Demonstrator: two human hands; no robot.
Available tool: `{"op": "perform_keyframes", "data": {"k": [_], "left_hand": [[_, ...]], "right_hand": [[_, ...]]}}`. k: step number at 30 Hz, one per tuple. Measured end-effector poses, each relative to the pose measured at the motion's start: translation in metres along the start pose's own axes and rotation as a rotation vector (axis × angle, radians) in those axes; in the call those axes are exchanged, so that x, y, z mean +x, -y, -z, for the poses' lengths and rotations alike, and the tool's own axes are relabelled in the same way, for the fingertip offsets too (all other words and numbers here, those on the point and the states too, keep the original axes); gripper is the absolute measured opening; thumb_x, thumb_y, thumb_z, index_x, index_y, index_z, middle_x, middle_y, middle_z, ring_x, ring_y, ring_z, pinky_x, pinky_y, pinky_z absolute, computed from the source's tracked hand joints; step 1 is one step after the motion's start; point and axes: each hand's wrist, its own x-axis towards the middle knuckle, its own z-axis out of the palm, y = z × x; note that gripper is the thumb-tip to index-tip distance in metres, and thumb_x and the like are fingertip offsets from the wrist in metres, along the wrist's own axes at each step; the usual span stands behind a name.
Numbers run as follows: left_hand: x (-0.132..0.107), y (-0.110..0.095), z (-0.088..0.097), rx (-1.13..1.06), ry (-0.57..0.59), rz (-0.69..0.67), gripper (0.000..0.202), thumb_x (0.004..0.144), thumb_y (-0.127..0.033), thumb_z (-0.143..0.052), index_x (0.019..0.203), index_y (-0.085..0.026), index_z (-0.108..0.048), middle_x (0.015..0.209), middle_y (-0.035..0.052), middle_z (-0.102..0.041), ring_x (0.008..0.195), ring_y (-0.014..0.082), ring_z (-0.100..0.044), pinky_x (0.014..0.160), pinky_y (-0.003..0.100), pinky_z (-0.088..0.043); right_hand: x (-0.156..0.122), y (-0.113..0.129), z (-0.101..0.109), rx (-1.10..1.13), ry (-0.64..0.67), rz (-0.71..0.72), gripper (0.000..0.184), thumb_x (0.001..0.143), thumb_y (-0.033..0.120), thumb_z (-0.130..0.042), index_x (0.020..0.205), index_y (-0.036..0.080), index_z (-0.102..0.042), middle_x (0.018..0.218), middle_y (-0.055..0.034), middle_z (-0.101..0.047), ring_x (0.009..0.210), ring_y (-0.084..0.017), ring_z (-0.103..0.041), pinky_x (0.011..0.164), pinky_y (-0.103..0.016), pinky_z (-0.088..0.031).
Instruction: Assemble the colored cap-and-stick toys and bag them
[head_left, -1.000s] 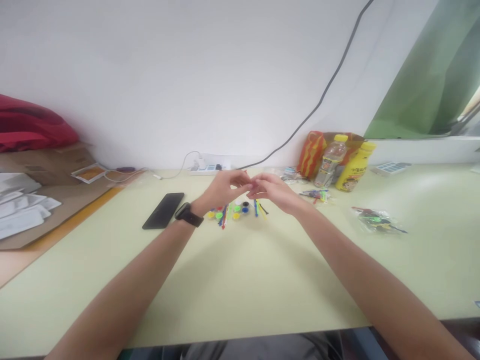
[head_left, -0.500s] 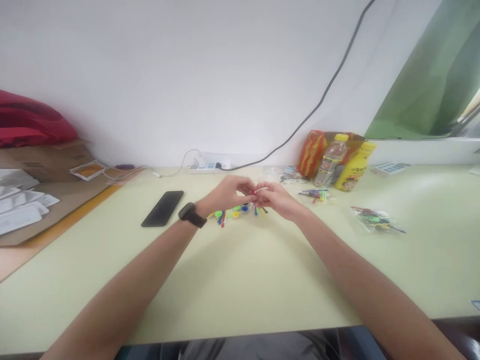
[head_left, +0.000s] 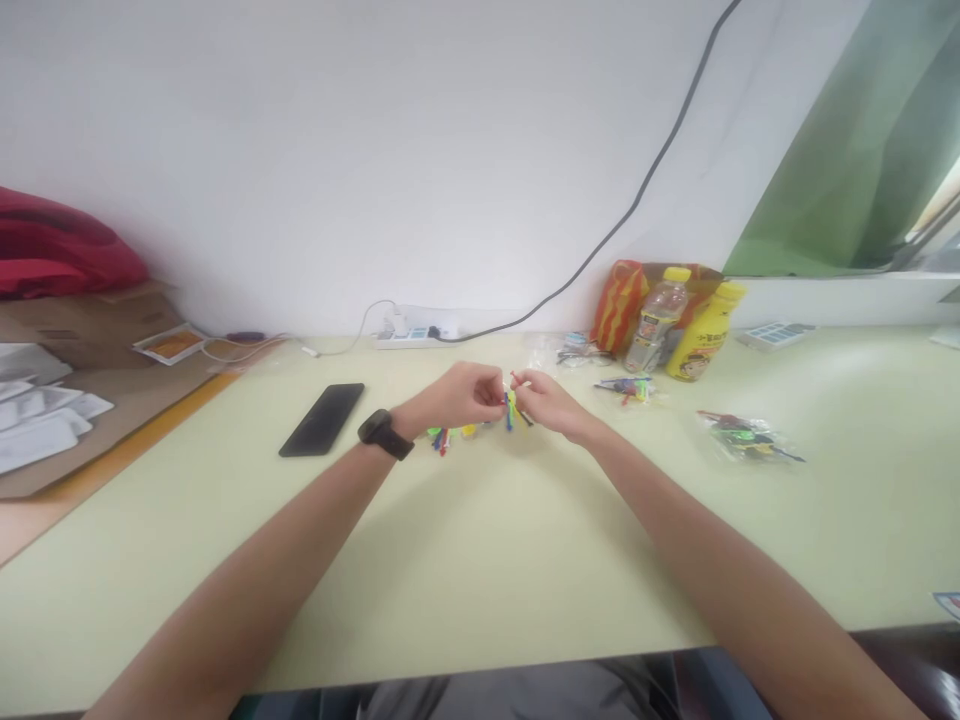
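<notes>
My left hand (head_left: pixel 471 396), with a black watch (head_left: pixel 385 434) at its wrist, is closed in a pinch; what its fingers hold is hidden. Close beside it, my right hand (head_left: pixel 547 404) pinches a small red piece (head_left: pixel 515 379) whose tip sticks up past the fingers. A narrow gap parts the two hands. Under and behind them lie small colourful plastic parts: a blue stick (head_left: pixel 509 415), a yellow round piece (head_left: pixel 469 431) and a red stick (head_left: pixel 443 446). The hands cover part of this group.
A black phone (head_left: pixel 322 420) lies left of my hands. To the right are bags of colourful parts (head_left: pixel 750 437), a clear bottle (head_left: pixel 657 322) and a yellow bottle (head_left: pixel 706 333). A power strip (head_left: pixel 412 335) sits against the wall; cardboard (head_left: pixel 90 400) is at far left.
My hands were together around a small red piece and have drawn slightly apart. The red tip now shows at my right fingers. The view has shifted a little.
</notes>
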Motion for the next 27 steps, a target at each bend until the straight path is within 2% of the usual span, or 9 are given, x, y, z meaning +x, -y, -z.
{"op": "perform_keyframes", "data": {"k": [5, 8, 11, 15, 20, 22, 25, 27], "left_hand": [[-0.001, -0.002, -0.003, 0.004, 0.149, 0.006, 0.014, 0.08, -0.029, -0.079, 0.083, -0.018, -0.072, 0.085, 0.0049, -0.078, 0.078, 0.0186, -0.074, 0.07, 0.027, -0.057], [-0.001, 0.001, -0.009, 0.101, 0.244, -0.035, 0.011, 0.079, -0.028, -0.079, 0.088, -0.022, -0.081, 0.086, 0.002, -0.077, 0.078, 0.0175, -0.071, 0.069, 0.026, -0.053], [0.0, 0.007, -0.012, 0.161, 0.283, 0.0, 0.01, 0.074, -0.031, -0.081, 0.081, -0.024, -0.083, 0.079, -0.0005, -0.074, 0.071, 0.0164, -0.067, 0.062, 0.026, -0.05], [-0.002, 0.014, -0.01, 0.127, 0.252, 0.034, 0.013, 0.068, -0.034, -0.085, 0.074, -0.024, -0.081, 0.072, -0.0005, -0.071, 0.068, 0.0176, -0.067, 0.059, 0.025, -0.051], [-0.005, 0.013, -0.003, 0.126, 0.209, 0.054, 0.01, 0.071, -0.031, -0.082, 0.078, -0.024, -0.081, 0.083, 0.0013, -0.074, 0.068, 0.0189, -0.067, 0.059, 0.027, -0.053], [-0.005, 0.013, 0.0, 0.18, 0.187, 0.047, 0.013, 0.074, -0.031, -0.08, 0.085, -0.025, -0.082, 0.089, 0.002, -0.075, 0.074, 0.0204, -0.068, 0.065, 0.029, -0.055], [-0.004, 0.016, 0.004, 0.292, 0.141, 0.022, 0.02, 0.076, -0.034, -0.081, 0.094, -0.026, -0.081, 0.097, 0.0032, -0.075, 0.091, 0.0244, -0.069, 0.079, 0.032, -0.055], [-0.004, 0.019, 0.007, 0.354, 0.112, 0.022, 0.026, 0.077, -0.039, -0.082, 0.1, -0.025, -0.08, 0.101, 0.0043, -0.075, 0.1, 0.0268, -0.068, 0.085, 0.033, -0.054]], "right_hand": [[0.012, -0.023, 0.008, -0.184, -0.079, -0.001, 0.023, 0.087, 0.018, -0.058, 0.11, 0.02, -0.064, 0.071, 0.0028, -0.062, 0.066, -0.016, -0.057, 0.064, -0.027, -0.042], [0.014, -0.034, 0.006, -0.247, -0.068, 0.0, 0.024, 0.089, 0.022, -0.065, 0.112, 0.02, -0.065, 0.072, 0.0014, -0.066, 0.067, -0.017, -0.06, 0.067, -0.028, -0.043], [0.013, -0.041, -0.002, -0.322, -0.084, 0.038, 0.022, 0.09, 0.028, -0.069, 0.11, 0.02, -0.065, 0.081, -0.0011, -0.067, 0.078, -0.019, -0.062, 0.074, -0.029, -0.044], [0.01, -0.041, -0.012, -0.419, -0.08, 0.134, 0.022, 0.088, 0.031, -0.075, 0.105, 0.02, -0.066, 0.099, -0.0057, -0.063, 0.094, -0.021, -0.059, 0.082, -0.029, -0.042], [0.004, -0.036, -0.021, -0.511, -0.02, 0.231, 0.002, 0.09, 0.019, -0.066, 0.09, 0.019, -0.065, 0.093, -0.0058, -0.06, 0.087, -0.02, -0.057, 0.078, -0.029, -0.042], [0.002, -0.033, -0.023, -0.507, -0.007, 0.239, 0.005, 0.089, 0.018, -0.065, 0.085, 0.019, -0.064, 0.09, -0.0055, -0.061, 0.083, -0.019, -0.057, 0.076, -0.029, -0.042], [0.001, -0.024, -0.016, -0.497, 0.047, 0.257, 0.003, 0.089, 0.021, -0.067, 0.088, 0.02, -0.069, 0.093, -0.0058, -0.067, 0.081, -0.018, -0.06, 0.074, -0.028, -0.043], [0.004, -0.02, 0.002, -0.508, 0.039, 0.247, 0.009, 0.089, 0.025, -0.069, 0.096, 0.021, -0.073, 0.097, -0.0062, -0.072, 0.084, -0.019, -0.062, 0.075, -0.029, -0.044]]}}
